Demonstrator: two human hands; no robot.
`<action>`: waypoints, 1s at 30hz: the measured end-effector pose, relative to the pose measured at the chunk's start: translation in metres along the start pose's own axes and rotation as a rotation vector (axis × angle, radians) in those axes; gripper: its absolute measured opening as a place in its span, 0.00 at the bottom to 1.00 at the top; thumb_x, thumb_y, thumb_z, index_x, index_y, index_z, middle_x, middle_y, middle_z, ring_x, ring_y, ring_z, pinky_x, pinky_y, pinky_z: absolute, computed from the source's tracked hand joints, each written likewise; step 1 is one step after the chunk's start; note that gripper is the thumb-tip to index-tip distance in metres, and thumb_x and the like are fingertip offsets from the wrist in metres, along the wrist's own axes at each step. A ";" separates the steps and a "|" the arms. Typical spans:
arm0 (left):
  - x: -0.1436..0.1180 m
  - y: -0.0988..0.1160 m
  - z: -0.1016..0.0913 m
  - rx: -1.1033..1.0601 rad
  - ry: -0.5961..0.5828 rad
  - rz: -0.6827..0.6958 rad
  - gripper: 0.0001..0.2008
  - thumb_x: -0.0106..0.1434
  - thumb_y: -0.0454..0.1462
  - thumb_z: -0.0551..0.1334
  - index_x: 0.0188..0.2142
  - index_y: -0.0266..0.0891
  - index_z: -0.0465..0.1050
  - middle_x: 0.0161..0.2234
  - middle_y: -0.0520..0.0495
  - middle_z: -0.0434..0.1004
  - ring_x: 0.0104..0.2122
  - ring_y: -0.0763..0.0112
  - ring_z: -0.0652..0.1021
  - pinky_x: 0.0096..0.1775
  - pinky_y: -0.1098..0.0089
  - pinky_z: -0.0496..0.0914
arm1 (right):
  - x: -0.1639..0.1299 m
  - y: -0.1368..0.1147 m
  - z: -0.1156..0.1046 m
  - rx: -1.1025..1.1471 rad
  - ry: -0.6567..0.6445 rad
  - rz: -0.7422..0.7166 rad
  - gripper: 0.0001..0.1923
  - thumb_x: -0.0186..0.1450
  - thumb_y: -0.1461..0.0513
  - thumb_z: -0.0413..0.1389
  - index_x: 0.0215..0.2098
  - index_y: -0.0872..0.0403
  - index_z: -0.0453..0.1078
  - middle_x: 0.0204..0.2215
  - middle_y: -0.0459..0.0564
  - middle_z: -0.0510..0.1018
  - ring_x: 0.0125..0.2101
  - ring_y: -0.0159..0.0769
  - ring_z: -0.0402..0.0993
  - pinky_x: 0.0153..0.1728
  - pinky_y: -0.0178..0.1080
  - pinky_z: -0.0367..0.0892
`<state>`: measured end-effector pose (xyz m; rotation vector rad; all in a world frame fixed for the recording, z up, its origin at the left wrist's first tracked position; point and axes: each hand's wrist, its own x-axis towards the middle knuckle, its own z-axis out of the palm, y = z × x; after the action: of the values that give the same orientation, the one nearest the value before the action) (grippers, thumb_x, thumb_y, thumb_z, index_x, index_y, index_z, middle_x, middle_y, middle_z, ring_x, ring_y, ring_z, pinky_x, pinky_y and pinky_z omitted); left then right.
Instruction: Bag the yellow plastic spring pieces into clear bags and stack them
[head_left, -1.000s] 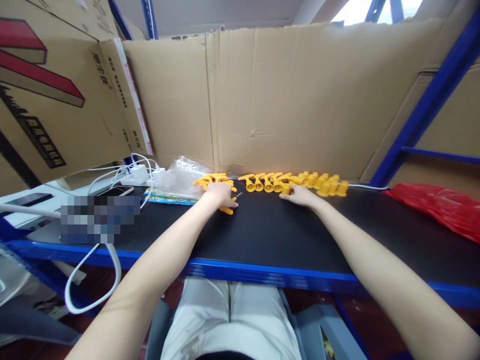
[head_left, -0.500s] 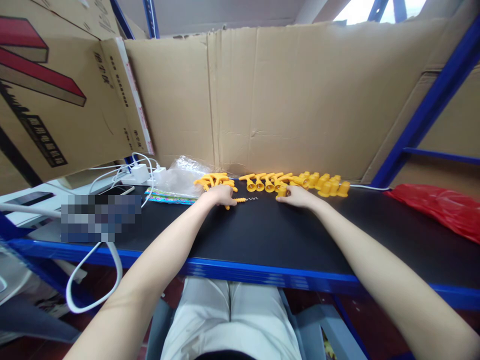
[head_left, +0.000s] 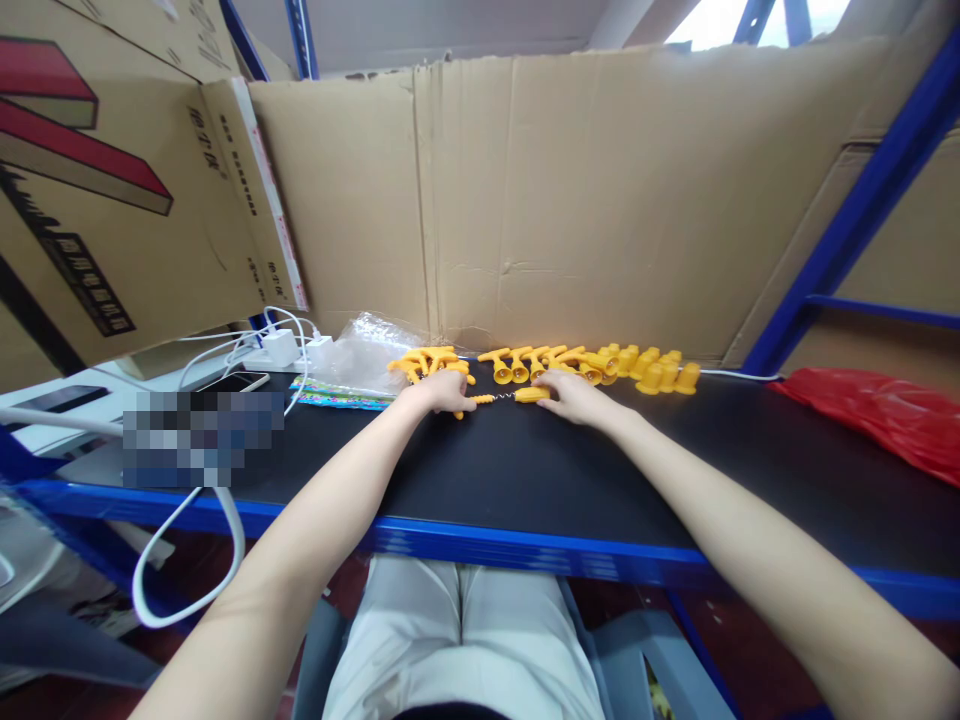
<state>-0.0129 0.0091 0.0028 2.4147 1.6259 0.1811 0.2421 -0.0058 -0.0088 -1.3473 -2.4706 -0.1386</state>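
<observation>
Cardboard panel [head_left: 600, 200]: tall, spanning the whole far edge of the black tabletop [head_left: 480, 470].
Red plastic bag [head_left: 877, 420]: crumpled by the tabletop's right end.
Clear plastic bag [head_left: 360, 350]: near the far edge, left of centre.
Bell-mouthed pieces [head_left: 519, 370]: lined up along the far edge, yellow mouths facing us.
Loose cups [head_left: 666, 375]: a yellow cluster right of that row.
Handle pile [head_left: 424, 358]: heaped yellow at the far edge, just beyond the left hand.
Right hand [head_left: 574, 400]: fingers closed on a yellow cup [head_left: 531, 395], tipped on its side.
Left hand [head_left: 442, 390]: pinched on a yellow corkscrew [head_left: 484, 399], its handle mostly covered.
Metal spiral [head_left: 505, 397]: in line with the cup mid-tabletop, nearer the far edge; tip inside or merely touching, can't tell! Looks like the joining step, calling for a steady left and a straight right.
</observation>
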 end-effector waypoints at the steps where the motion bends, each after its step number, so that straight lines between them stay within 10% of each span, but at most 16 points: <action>1: 0.000 0.000 0.000 0.003 -0.002 0.004 0.11 0.47 0.43 0.60 0.26 0.38 0.68 0.22 0.47 0.73 0.16 0.72 0.70 0.20 0.72 0.63 | 0.000 -0.001 0.000 0.019 0.004 -0.014 0.14 0.58 0.62 0.53 0.42 0.57 0.68 0.40 0.55 0.72 0.40 0.41 0.68 0.43 0.40 0.62; 10: 0.004 0.007 0.014 0.010 0.268 0.228 0.15 0.49 0.40 0.58 0.38 0.40 0.68 0.30 0.47 0.73 0.31 0.67 0.73 0.31 0.71 0.65 | 0.001 -0.004 0.006 0.212 0.094 -0.095 0.15 0.59 0.62 0.53 0.44 0.57 0.68 0.40 0.55 0.72 0.36 0.37 0.69 0.41 0.41 0.64; 22: -0.006 0.020 0.004 0.062 0.522 0.229 0.14 0.53 0.38 0.55 0.40 0.42 0.68 0.30 0.49 0.74 0.30 0.67 0.73 0.31 0.71 0.64 | 0.007 -0.006 0.004 0.770 0.318 0.160 0.18 0.58 0.57 0.53 0.46 0.57 0.64 0.43 0.56 0.72 0.32 0.34 0.72 0.37 0.42 0.69; 30: -0.007 0.018 0.001 0.118 0.600 0.239 0.14 0.53 0.38 0.56 0.40 0.40 0.66 0.32 0.48 0.73 0.30 0.66 0.73 0.31 0.70 0.63 | 0.005 -0.001 -0.003 0.930 0.228 0.116 0.23 0.52 0.58 0.60 0.46 0.54 0.65 0.48 0.55 0.69 0.35 0.33 0.73 0.43 0.43 0.67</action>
<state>0.0011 -0.0043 0.0063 2.8187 1.5726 0.9549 0.2398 -0.0031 -0.0042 -0.9608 -1.8392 0.7448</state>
